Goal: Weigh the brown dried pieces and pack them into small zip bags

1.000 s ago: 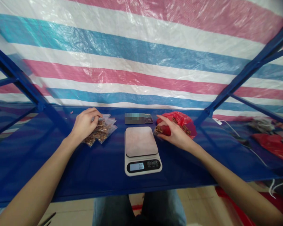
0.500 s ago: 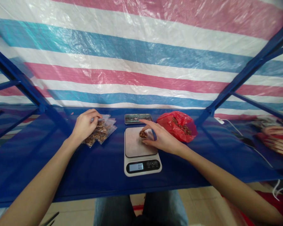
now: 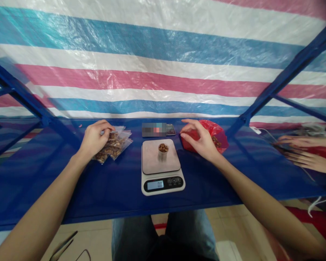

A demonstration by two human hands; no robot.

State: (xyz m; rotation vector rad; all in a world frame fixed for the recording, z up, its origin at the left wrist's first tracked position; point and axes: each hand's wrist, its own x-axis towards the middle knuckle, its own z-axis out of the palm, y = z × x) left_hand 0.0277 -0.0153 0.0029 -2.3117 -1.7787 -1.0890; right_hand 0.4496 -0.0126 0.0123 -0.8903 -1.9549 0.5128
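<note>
A small clear cup full of brown pellets stands upright on the kitchen scale, whose display reads 0.0. My right hand is off the cup, thumb and fingers apart with nothing between them. It hovers at the left side of a red plastic bag, partly covering it; more brown pellets show in the bag's mouth. On the left, several clear zip-lock bags of brown pieces lie overlapped. My left hand has its curled fingers closed at their upper left edge; the fingertips are partly hidden.
Behind the scale lies a phone, its screen partly blurred. The blue tabletop has blue metal bars at both sides and a striped plastic sheet behind. Another person's hands are at the far right, near a white cable.
My right hand has let go of the cup and moved right to the red bag. The cup stays on the scale. The other person's hands have shifted left.
</note>
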